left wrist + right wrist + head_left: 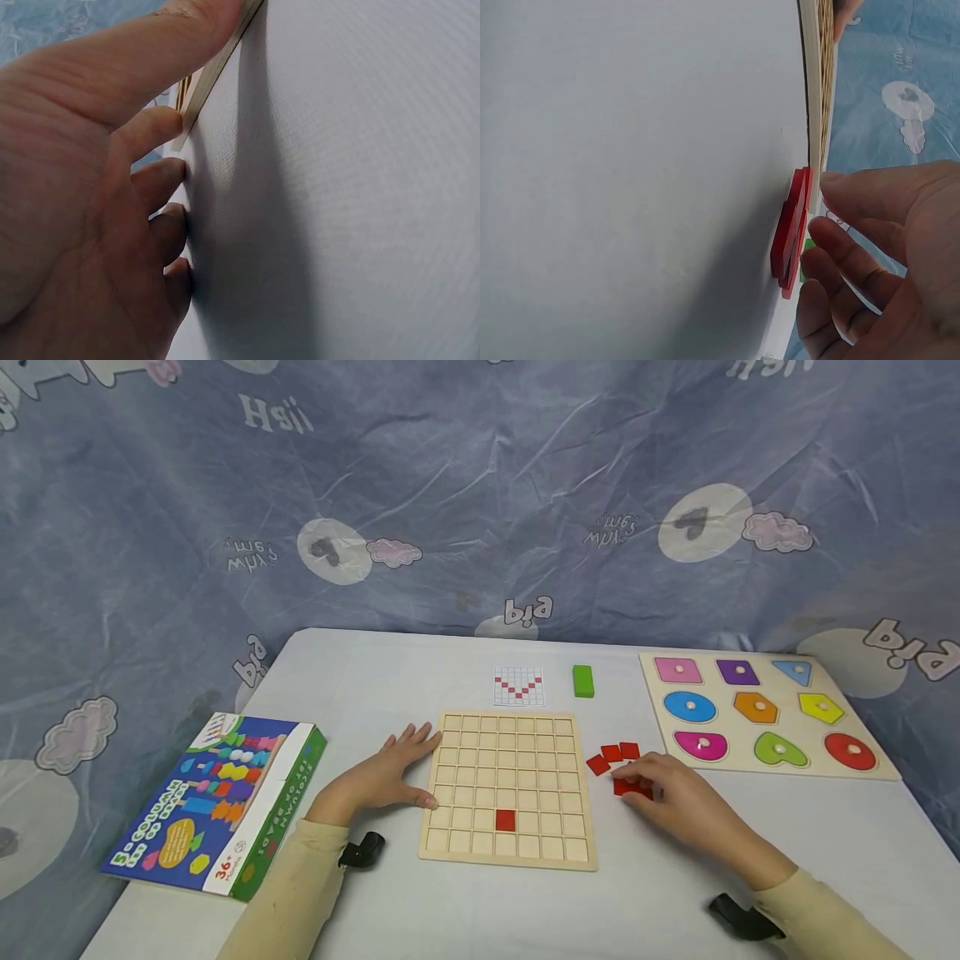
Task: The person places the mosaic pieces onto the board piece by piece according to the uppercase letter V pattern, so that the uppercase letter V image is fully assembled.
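A wooden grid board [507,863] lies flat, with one red square tile [506,821] in a cell of its second row from the bottom. At the board's left edge rests my left hand [390,774], fingers spread; in the left wrist view the thumb [150,56] touches the rim. To the right of the board, my right hand [671,789] hovers low over loose red tiles [791,229], thumb and fingertips beside them with a gap between. More red tiles [598,765] lie just beyond these fingers.
Behind the board lie a pattern card [518,687] with a red V and a green block [582,682]. A shape puzzle board [723,702] with knobs is at the back right. A toy box [217,802] sits at the left. A printed curtain [465,502] hangs behind.
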The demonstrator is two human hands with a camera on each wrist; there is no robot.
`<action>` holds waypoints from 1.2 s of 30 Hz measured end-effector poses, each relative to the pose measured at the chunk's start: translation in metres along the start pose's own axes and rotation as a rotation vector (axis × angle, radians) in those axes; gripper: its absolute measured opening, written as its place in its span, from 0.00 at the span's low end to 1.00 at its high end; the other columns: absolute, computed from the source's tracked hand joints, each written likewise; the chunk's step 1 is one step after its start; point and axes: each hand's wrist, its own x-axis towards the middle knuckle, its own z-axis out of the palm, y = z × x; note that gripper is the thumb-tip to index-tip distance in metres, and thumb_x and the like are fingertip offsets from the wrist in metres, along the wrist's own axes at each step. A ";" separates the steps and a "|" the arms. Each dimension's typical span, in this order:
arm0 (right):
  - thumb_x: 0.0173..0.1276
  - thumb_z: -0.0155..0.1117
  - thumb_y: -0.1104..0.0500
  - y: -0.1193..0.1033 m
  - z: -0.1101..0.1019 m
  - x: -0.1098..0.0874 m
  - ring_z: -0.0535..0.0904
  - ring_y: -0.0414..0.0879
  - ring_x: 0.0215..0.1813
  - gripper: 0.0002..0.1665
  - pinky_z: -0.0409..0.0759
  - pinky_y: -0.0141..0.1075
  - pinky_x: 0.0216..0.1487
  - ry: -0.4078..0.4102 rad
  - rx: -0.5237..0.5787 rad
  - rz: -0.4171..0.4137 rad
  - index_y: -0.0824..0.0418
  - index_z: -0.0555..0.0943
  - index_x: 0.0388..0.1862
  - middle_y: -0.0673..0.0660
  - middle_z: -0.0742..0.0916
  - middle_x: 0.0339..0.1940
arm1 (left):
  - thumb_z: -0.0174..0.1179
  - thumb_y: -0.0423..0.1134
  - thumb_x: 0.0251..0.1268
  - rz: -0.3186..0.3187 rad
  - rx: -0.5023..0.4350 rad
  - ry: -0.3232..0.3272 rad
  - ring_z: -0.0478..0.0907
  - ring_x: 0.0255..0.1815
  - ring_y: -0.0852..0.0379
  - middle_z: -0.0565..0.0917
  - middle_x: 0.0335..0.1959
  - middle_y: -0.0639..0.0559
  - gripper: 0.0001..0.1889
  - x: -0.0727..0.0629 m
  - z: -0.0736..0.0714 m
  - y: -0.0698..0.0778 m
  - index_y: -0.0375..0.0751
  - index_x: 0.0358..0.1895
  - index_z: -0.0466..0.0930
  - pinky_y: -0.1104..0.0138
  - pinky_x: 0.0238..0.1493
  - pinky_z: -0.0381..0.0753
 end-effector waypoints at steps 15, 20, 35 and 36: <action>0.59 0.79 0.62 0.003 0.004 0.003 0.77 0.46 0.45 0.21 0.83 0.45 0.45 -0.008 -0.043 -0.005 0.53 0.88 0.52 0.50 0.85 0.45 | 0.77 0.54 0.50 0.006 -0.003 0.002 0.36 0.83 0.38 0.47 0.83 0.38 0.58 -0.001 0.000 0.001 0.40 0.82 0.53 0.45 0.81 0.36; 0.58 0.79 0.62 0.000 0.008 0.005 0.76 0.46 0.45 0.21 0.83 0.43 0.44 -0.027 -0.022 0.002 0.51 0.88 0.52 0.51 0.85 0.46 | 0.77 0.55 0.50 0.004 0.009 -0.002 0.35 0.83 0.38 0.46 0.83 0.39 0.58 0.000 0.000 -0.001 0.41 0.82 0.53 0.45 0.81 0.36; 0.57 0.80 0.61 -0.005 0.010 0.007 0.74 0.44 0.41 0.21 0.80 0.34 0.36 -0.050 0.007 0.044 0.50 0.88 0.51 0.48 0.82 0.41 | 0.77 0.55 0.50 -0.006 0.012 0.001 0.36 0.84 0.39 0.46 0.83 0.40 0.58 0.000 0.001 -0.001 0.41 0.82 0.53 0.46 0.81 0.35; 0.57 0.80 0.61 -0.004 0.010 0.008 0.74 0.44 0.42 0.21 0.80 0.34 0.36 -0.050 0.007 0.044 0.50 0.88 0.50 0.48 0.82 0.41 | 0.77 0.55 0.50 -0.006 0.014 0.001 0.35 0.84 0.39 0.46 0.83 0.40 0.58 0.000 0.001 -0.001 0.41 0.82 0.53 0.46 0.81 0.35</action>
